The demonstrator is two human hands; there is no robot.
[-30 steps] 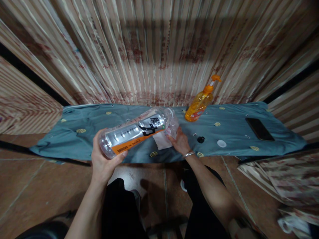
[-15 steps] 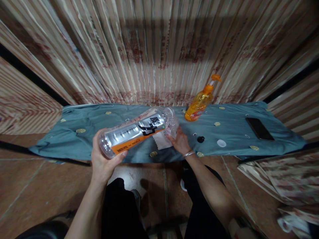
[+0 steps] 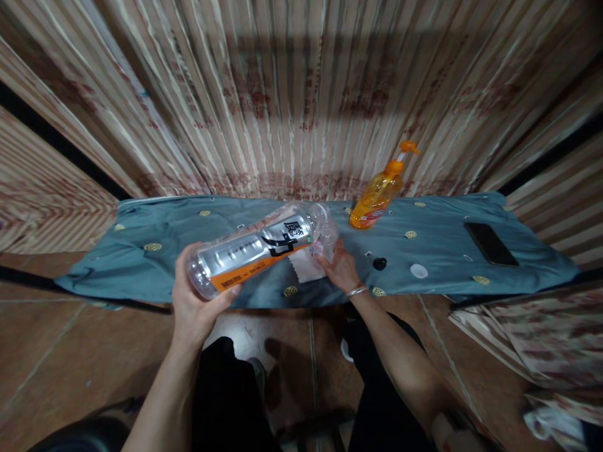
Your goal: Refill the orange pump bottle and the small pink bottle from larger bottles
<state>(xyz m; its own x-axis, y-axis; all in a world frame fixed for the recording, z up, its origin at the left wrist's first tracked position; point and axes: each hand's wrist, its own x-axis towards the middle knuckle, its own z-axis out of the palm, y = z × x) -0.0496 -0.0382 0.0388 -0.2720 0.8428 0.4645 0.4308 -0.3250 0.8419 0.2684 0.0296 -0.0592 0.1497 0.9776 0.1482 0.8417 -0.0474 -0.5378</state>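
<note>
While holding a large clear bottle (image 3: 254, 248) aslant over the table (image 3: 160, 220), is closing the left hand (image 3: 191, 307) around its base end, above the near edge and left of the middle. Is gripping a small clear vessel (image 3: 326, 235) in the right hand (image 3: 340, 269), by the large bottle's neck end.

Is showing glossy, see-through plastic at base and shoulder, with a shiny silver label (image 3: 235, 257) wrapped between. Is bearing big black characters toward the neck end, a small green mark close by, and an orange band (image 3: 242, 274) of small dark print along the side toward the near edge.

Is running the long axis diagonally, from base at the near edge, left of the middle, to neck farther in, toward the far edge and the right end. Is pointing neck-first at the small vessel and overlapping it in view; not being able to tell whether touching or entering.

Is leaving a white tissue (image 3: 306, 267) partly covered beneath bottle and vessel, near the near edge. Is keeping an orange pump bottle (image 3: 375, 199) standing by the far edge, right of the middle, a black cap (image 3: 379, 263) and white disc (image 3: 419, 271) toward the near edge, and a dark phone (image 3: 491, 244) lying toward the right end.
</note>
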